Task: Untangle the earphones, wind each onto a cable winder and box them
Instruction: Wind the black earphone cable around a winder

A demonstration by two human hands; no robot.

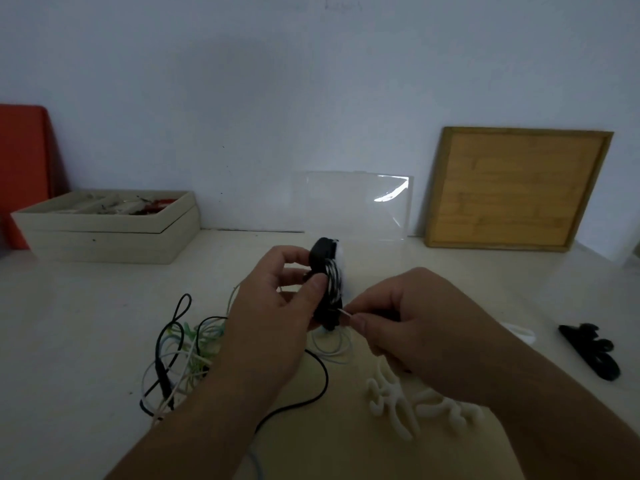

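At nine o'clock sits a box (104, 233). The tangled earphones (180, 355) lie at seven. In the middle the left hand (277, 306) grips a black winder (323, 268); the right hand (415, 323), at its three o'clock, pinches the white cord (333, 279).

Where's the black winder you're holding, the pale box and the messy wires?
held black winder (321, 251), head view, its top end.
pale box (104, 242), head view, its front wall.
messy wires (187, 356), head view, middle of the tangle.
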